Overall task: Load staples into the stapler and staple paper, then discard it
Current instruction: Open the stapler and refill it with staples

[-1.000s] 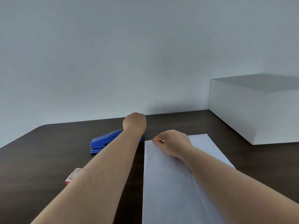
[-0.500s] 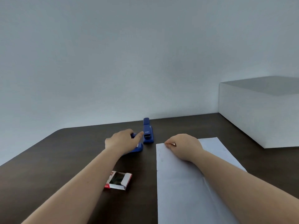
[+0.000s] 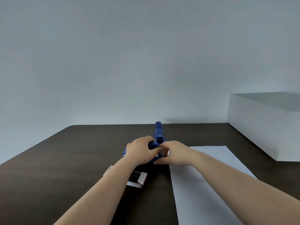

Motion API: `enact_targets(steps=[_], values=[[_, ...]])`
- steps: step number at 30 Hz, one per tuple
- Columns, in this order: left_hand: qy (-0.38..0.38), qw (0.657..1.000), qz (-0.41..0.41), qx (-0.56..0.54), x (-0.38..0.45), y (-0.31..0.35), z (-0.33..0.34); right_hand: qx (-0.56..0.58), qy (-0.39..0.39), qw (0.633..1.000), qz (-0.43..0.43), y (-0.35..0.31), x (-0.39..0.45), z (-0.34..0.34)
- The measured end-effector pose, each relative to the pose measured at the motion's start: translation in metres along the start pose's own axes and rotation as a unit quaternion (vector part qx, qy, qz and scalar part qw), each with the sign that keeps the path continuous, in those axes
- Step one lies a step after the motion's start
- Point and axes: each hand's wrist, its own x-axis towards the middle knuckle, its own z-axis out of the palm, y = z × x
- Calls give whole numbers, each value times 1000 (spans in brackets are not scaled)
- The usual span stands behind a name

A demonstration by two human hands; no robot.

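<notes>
A blue stapler [image 3: 158, 133] lies on the dark table [image 3: 48, 176], swung open with its top arm pointing away from me. My left hand [image 3: 140, 149] grips the stapler's near part from the left. My right hand [image 3: 174, 152] meets it from the right, fingertips touching the stapler beside the left hand. What the fingers pinch is hidden. A white sheet of paper [image 3: 211, 184] lies flat to the right, under my right forearm. An open staple box [image 3: 138, 178], white with red edges, sits near my left forearm.
A large white box [image 3: 266, 125] stands at the right rear of the table, against a plain grey wall. The table's rounded far left corner [image 3: 71, 126] is in view.
The stapler went from closed to swung open. My left hand moved onto its near part. My right hand left the paper's corner and joined the left hand at the stapler.
</notes>
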Motion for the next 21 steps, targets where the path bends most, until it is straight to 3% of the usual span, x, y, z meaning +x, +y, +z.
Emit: enact_targets(steps=[5, 10, 15, 21], values=[[60, 988, -3, -142, -1, 0, -12, 29, 71, 997, 4, 7, 7, 16], [159, 922, -63, -347, -5, -5, -34, 26, 68, 997, -7, 7, 7, 16], [257, 813, -147, -501, -9, -19, -41, 51, 66, 997, -5, 7, 6, 15], [247, 669, -265, -649, -17, -47, -52, 55, 51, 997, 2, 10, 3, 11]])
